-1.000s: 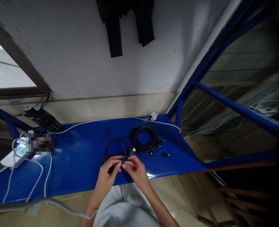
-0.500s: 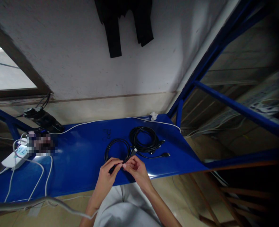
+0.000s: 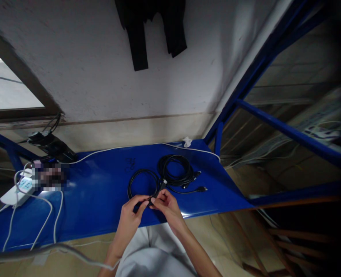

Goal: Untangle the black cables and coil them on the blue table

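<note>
A black cable [image 3: 143, 170] lies in a coil at the front of the blue table. My left hand [image 3: 131, 213] pinches the near side of this coil between thumb and fingers. Close beside it, my right hand [image 3: 168, 206] is closed on the same part of the cable, the fingertips of both hands almost touching. The cable's plug [image 3: 164, 184], with a pale metal tip, sticks out just above my right fingers. What exactly lies between the fingertips is too small to make out. Behind and to the right rests a thicker bundle of coiled black cables [image 3: 174, 181], several plug ends pointing right.
Small thin black loops [image 3: 129, 164] lie on the blue table [image 3: 98, 196] behind the coil. A white power strip [image 3: 17, 194] with white cords is at the left, near a black object [image 3: 53, 146]. Crumpled white material [image 3: 187, 142] sits by the wall. Blue frame bars [image 3: 218, 138] rise at the right.
My fingertips have shifted slightly on the cable, the right thumb a little. Both hands stay at the near side of the coil, and the other cables have not moved.
</note>
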Action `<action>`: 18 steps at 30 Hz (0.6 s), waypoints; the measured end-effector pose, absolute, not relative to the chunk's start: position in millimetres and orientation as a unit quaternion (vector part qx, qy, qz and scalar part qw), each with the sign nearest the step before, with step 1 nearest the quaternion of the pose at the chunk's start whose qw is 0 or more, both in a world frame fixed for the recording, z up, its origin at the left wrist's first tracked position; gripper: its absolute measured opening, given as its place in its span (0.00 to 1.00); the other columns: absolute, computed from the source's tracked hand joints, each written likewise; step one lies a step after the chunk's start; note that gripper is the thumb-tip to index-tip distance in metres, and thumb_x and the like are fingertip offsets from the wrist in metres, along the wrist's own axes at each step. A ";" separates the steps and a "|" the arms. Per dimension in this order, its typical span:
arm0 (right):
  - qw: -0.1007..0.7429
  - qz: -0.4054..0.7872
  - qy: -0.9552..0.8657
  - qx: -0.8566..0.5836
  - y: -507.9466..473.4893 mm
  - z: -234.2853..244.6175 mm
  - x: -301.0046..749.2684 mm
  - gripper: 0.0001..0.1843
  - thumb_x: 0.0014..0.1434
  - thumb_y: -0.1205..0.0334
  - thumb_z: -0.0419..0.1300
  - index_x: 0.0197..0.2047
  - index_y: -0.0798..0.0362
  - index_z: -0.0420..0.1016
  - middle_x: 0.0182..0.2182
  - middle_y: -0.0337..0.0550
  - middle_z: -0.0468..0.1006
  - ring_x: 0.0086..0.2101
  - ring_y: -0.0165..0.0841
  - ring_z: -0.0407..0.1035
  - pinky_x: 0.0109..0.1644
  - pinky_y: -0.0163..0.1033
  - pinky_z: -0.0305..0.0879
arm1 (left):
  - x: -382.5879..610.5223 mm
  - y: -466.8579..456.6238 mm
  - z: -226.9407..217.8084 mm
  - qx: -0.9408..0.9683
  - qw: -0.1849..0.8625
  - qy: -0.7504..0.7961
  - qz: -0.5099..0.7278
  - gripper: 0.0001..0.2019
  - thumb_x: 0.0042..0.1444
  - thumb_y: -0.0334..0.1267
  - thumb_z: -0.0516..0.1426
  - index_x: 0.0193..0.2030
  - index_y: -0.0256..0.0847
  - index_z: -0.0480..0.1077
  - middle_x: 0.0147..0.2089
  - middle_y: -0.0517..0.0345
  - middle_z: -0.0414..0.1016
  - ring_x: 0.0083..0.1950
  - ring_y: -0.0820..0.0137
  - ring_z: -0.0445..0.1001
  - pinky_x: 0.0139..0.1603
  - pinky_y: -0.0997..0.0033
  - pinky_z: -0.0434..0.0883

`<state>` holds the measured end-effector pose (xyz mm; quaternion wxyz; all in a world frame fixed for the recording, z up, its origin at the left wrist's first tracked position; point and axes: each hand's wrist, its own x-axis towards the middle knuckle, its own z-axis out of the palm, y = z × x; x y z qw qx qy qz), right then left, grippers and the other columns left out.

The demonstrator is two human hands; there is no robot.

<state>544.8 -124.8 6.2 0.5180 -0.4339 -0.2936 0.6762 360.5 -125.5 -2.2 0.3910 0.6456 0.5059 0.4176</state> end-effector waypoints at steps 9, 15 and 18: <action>0.522 0.676 -0.267 -0.446 -119.9 -19.5 544.3 0.34 0.45 0.43 0.84 0.37 0.49 0.66 0.31 0.31 0.70 0.33 0.31 0.72 0.46 0.46 0.83 | 360.0 -122.4 4.1 0.676 0.313 0.507 0.432 0.08 0.69 0.43 0.63 0.47 0.44 0.83 0.54 0.48 0.80 0.55 0.62 0.81 0.59 0.60 0.79; 0.517 0.682 -0.269 -0.442 -119.3 -18.6 544.9 0.35 0.44 0.43 0.84 0.37 0.48 0.65 0.29 0.30 0.71 0.31 0.30 0.73 0.46 0.46 0.83 | 363.1 -126.9 11.3 0.696 0.301 0.482 0.438 0.07 0.72 0.39 0.60 0.48 0.43 0.81 0.52 0.48 0.80 0.55 0.63 0.80 0.59 0.62 0.79; 0.521 0.680 -0.275 -0.436 -120.8 -11.5 545.1 0.33 0.46 0.44 0.83 0.38 0.48 0.65 0.28 0.30 0.70 0.31 0.30 0.72 0.46 0.45 0.83 | 365.8 -128.9 12.6 0.707 0.308 0.460 0.441 0.08 0.73 0.36 0.58 0.49 0.44 0.79 0.52 0.49 0.81 0.55 0.65 0.81 0.58 0.63 0.80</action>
